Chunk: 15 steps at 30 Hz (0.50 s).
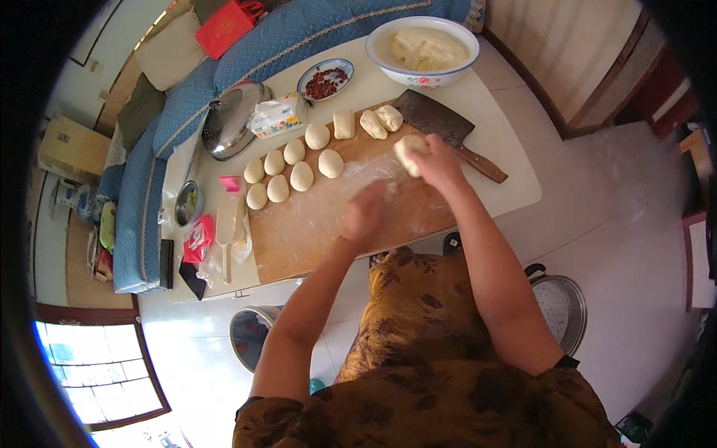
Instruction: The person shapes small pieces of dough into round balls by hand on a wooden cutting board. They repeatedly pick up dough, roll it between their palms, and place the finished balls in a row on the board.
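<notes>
In my right hand (440, 166) is a pale dough piece (408, 154), held above the right part of a floured wooden board (302, 235). My left hand (365, 211) is blurred over the middle of the board; whether its fingers are closed cannot be made out. Several smooth round dough balls (302, 176) form two rows on the board's left and middle. Along the back edge lie a cut dough block (343, 124) and two rougher dough pieces (381, 121). Just beyond my right hand, a cleaver (437, 119) with a wooden handle rests across the board's corner.
Behind the board stand an enamel basin (423, 50) of dough, a plate (325, 79) of dark red dried pieces, a tissue pack (278, 116) and a metal lid (232, 120). A scoop (228, 221) and small bowl (189, 203) are leftward. Below are a bin (249, 336) and steamer (557, 311).
</notes>
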Tool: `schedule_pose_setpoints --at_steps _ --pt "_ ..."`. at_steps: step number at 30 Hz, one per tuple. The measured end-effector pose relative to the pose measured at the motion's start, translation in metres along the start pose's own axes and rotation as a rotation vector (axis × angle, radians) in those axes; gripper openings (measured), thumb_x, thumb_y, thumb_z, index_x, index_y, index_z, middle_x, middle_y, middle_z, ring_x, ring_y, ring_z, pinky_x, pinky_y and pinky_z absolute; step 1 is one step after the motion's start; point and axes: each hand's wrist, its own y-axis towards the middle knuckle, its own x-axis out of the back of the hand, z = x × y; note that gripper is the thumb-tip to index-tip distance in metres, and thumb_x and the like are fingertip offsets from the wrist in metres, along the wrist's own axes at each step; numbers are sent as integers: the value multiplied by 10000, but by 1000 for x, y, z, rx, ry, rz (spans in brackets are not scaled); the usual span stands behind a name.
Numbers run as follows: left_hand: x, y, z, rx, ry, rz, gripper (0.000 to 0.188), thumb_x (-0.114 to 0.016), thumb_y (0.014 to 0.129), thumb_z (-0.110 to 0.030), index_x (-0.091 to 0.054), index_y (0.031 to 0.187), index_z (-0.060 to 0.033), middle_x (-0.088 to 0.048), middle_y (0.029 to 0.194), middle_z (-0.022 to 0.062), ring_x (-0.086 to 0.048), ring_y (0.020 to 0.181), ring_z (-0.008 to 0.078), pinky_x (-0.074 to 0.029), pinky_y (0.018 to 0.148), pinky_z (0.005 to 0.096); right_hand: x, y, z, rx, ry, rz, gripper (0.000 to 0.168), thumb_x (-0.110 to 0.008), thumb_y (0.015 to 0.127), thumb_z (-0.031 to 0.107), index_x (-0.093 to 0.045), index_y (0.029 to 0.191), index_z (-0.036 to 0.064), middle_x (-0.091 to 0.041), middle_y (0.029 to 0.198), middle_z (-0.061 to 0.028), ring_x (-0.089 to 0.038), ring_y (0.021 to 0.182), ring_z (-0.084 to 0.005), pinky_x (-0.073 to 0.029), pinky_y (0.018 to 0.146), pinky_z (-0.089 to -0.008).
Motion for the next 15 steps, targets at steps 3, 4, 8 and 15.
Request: schedule_pose_setpoints --at_steps 3,4,8,15 --pt "9 12 -7 179 -295 -131 332 -471 896 -268 -587 1043 6 -595 1071 183 -544 1042 304 -402 905 388 -53 -15 -21 103 -17 61 479 -621 772 322 -506 1094 -14 -608 1008 -225 -587 970 -362 -454 810 -411" --pt "12 16 -9 244 -393 -185 314 -474 894 -260 -600 1018 -1 -605 1033 186 -557 1006 305 -416 873 393 -67 -24 -18 83 -31 144 483 -610 777 307 -494 1111 -22 -601 1019 -237 -581 978 -370 -449 820 -415" --pt "6 24 -16 309 -63 -272 291 -462 902 -263 -612 915 -14 -611 918 186 -577 861 309 -448 758 388 -96 -38 -29 86 -49 266 448 -566 770 184 -456 1143 -39 -586 1020 -282 -567 992 -392 -459 827 -428" --pt "5 47 -16 110 548 -65 306 -460 894 -298 -600 814 -38 -601 740 168 -555 725 391 -446 665 465 -69 -27 -15 170 -198 393 414 -612 749 179 -485 1088 -21 -612 961 -246 -592 944 -352 -469 780 -421"
